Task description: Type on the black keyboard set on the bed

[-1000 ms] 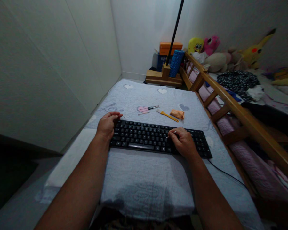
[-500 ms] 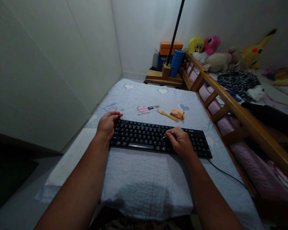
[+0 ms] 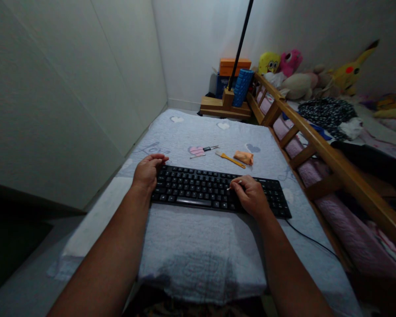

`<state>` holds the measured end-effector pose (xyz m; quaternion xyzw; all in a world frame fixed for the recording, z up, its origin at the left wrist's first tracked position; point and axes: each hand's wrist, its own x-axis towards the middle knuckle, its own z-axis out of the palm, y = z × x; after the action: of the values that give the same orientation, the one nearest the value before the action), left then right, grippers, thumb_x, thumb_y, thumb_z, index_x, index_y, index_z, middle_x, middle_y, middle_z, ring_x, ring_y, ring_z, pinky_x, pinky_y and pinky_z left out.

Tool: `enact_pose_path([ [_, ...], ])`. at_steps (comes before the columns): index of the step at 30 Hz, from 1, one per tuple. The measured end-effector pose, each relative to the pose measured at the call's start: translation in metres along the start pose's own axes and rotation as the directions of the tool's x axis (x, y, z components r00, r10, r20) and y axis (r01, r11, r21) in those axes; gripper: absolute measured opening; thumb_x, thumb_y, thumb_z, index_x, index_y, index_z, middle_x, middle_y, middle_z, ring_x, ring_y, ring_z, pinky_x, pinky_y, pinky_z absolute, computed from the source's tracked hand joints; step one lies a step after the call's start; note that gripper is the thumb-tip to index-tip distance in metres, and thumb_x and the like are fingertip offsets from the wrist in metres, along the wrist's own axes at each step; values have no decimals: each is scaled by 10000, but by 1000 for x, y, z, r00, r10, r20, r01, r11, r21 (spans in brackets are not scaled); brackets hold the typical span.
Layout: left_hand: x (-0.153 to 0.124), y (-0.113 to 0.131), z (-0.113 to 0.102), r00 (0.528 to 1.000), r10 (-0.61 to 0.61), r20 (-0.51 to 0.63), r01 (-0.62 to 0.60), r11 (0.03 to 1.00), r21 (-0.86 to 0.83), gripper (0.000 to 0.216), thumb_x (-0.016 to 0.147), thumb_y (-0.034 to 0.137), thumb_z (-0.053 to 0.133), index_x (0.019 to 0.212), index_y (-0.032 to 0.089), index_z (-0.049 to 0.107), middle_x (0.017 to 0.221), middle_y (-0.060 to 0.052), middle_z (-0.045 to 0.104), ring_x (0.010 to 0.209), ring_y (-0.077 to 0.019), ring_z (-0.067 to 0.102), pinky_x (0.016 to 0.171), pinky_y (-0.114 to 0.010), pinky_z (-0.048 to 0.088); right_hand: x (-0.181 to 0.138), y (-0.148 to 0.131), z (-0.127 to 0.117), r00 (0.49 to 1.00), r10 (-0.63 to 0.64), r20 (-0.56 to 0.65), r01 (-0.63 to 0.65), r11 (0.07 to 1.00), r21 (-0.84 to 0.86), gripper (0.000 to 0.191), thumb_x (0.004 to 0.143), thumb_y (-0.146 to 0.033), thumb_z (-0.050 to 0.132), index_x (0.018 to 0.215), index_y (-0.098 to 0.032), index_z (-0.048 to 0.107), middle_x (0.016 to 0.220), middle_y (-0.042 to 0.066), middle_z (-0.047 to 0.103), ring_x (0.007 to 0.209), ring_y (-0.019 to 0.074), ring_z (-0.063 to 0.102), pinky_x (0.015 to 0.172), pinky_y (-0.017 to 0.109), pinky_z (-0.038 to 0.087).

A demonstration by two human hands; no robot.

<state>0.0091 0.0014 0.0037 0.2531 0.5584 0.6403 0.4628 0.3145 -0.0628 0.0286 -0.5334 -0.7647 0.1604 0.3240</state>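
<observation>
A black keyboard lies across a pale quilted blanket. My left hand grips the keyboard's far left corner, fingers curled over its edge. My right hand rests on the keys right of the middle, pinched on a thin white stick whose tip points left onto the keys. Beyond the keyboard lie a small dark-handled tool, a yellow brush and an orange cloth.
A wooden bed rail runs along the right, with plush toys and clothes behind it. A black cable leaves the keyboard's right end. A wooden stand with a black pole and boxes sits at the far end. White wall on the left.
My right hand shifted slightly right along the keys with the white stick, after moving left half a second ago. My left hand and the keyboard have stayed put.
</observation>
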Motion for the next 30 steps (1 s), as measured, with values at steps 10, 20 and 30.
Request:
enact_pose_path([
  [10,3,-2,-1,1000,17,12,-17,1000,1,144,584,102,561,710,159,600,703,-29,649,732,-141,609,755,-278,459,1,0,-4,1000,27,-1,-27,1000,5,202,856,-256,482,739,-205,640,786,47,662,813,203,586,775,340,423],
  [20,2,-1,-1,1000,-1,15,0,1000,7,156,580,112,569,727,151,603,710,-27,661,702,-130,597,723,-262,450,0,-1,0,1000,13,9,-13,1000,29,181,861,-234,491,766,-194,640,798,46,658,813,193,578,783,335,417],
  [30,1,1,1,1000,-17,-1,17,1000,-14,152,581,83,560,709,149,606,695,-25,665,682,-120,595,690,-239,444,1,-3,5,1000,-22,10,21,998,57,173,869,-224,498,770,-199,637,790,38,659,810,190,570,775,334,419],
])
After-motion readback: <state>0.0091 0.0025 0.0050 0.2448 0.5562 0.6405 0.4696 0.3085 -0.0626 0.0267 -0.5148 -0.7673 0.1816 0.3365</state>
